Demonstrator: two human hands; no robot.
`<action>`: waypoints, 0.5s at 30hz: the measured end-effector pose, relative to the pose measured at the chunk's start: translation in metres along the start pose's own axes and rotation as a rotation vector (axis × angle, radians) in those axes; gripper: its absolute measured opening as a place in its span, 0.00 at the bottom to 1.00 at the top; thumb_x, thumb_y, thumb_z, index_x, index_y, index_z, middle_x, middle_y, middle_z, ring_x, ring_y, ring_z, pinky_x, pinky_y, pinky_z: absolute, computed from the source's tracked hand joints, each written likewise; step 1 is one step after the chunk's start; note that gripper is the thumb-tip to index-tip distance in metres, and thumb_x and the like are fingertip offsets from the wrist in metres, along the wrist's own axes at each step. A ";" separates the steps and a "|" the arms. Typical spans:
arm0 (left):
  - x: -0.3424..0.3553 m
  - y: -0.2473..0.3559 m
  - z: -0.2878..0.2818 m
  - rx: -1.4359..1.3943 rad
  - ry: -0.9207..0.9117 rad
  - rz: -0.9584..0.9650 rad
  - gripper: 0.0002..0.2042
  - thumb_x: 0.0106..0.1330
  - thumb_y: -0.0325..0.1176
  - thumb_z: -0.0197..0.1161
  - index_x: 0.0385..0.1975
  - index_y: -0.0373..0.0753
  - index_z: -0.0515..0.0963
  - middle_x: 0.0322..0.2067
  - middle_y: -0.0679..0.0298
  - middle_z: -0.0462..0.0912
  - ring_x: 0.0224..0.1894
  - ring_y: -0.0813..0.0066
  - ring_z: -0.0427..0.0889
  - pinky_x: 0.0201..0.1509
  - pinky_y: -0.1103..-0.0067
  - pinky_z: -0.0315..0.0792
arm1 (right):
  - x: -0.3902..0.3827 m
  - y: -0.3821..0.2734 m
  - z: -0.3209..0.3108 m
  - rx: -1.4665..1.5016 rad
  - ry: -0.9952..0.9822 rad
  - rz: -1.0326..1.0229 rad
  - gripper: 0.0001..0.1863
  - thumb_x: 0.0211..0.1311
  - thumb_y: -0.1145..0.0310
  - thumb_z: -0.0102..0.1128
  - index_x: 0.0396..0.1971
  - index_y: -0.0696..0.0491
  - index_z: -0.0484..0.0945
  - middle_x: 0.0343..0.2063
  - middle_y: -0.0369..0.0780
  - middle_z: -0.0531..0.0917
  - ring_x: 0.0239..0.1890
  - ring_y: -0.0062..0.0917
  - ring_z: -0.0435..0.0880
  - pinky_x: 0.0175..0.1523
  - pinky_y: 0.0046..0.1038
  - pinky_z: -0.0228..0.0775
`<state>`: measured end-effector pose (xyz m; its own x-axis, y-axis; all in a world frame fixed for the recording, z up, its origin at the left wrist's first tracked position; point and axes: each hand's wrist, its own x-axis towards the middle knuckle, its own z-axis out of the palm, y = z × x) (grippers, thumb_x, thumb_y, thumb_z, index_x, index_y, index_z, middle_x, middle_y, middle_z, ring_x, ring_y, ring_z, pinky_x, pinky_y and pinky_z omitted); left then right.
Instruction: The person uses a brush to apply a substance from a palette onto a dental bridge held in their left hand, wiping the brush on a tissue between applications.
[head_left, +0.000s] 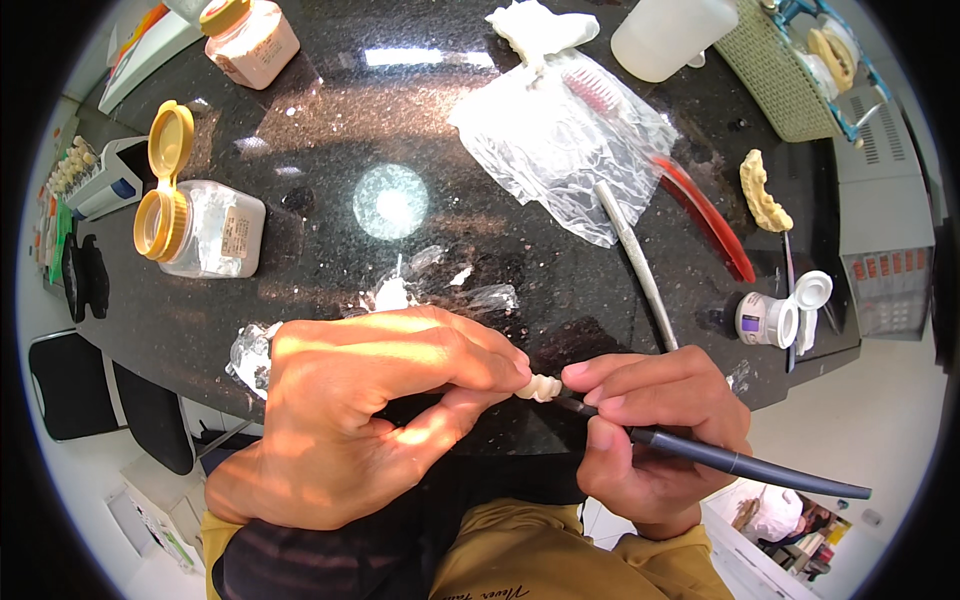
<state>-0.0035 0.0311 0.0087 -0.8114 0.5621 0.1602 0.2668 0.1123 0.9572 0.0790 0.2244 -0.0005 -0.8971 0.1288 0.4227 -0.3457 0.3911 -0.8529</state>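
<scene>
Between the thumb and fingertips of my left hand (375, 400) is a small off-white, bumpy dental bridge (540, 388), shaped like joined teeth. My right hand (665, 425) grips a slim tool with a tapered dark blue handle (750, 465), its back end pointing to the lower right. The tool's greyish tip lies close beside the bridge; I cannot tell whether they touch or what kind of tip it is. My right fingertips are near the bridge's right end. Both hands are above the front edge of the dark speckled counter (330, 220).
Beyond my right hand lie a metal rod (637, 265), a red-handled brush (705, 220) and a clear plastic sheet (550, 140). An open yellow-lidded jar (215, 230) lies left. A small white flip-top bottle (765, 320), a dental cast (762, 190) and a woven basket (765, 80) are right.
</scene>
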 end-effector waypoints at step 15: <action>0.001 0.011 0.000 -0.001 -0.030 -0.117 0.15 0.51 0.07 0.62 0.35 0.30 0.87 0.34 0.51 0.89 0.40 0.64 0.89 0.47 0.76 0.81 | 0.020 -0.009 -0.012 0.089 -0.145 0.083 0.12 0.48 0.83 0.74 0.35 0.59 0.85 0.30 0.45 0.88 0.30 0.26 0.87 0.36 0.23 0.79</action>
<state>-0.0015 0.0325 0.0192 -0.8207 0.5699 0.0403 0.1706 0.1772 0.9693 0.0676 0.2340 0.0193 -0.9516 0.0221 0.3066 -0.2861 0.3013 -0.9096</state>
